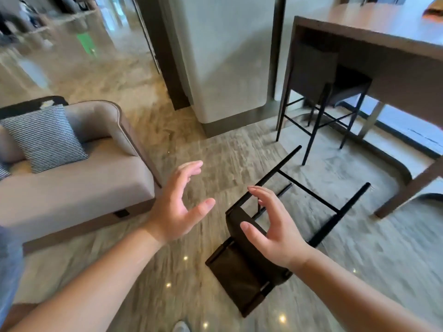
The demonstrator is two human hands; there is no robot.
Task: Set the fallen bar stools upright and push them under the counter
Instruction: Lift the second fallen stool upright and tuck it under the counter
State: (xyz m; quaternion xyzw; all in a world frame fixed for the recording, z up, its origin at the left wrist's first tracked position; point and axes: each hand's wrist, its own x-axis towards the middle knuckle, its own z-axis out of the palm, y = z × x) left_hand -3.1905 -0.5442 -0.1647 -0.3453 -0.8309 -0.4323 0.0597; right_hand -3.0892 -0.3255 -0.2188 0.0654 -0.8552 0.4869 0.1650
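Note:
A dark bar stool (242, 276) lies on its side on the marble floor, its backrest toward me and its thin black legs pointing away to the upper right. My right hand (271, 226) hovers over its seat, fingers spread and holding nothing. Left of the stool, my left hand (177, 204) is also open and apart from it. A second stool (330, 92) stands upright, partly under the brown counter (374, 37) at the upper right.
A beige sofa (79, 185) with a striped cushion (45, 137) stands to the left. A grey pillar (225, 63) rises behind the fallen stool. The counter's slanted leg (410, 188) meets the floor at the right. A shoe tip (181, 327) shows at the bottom.

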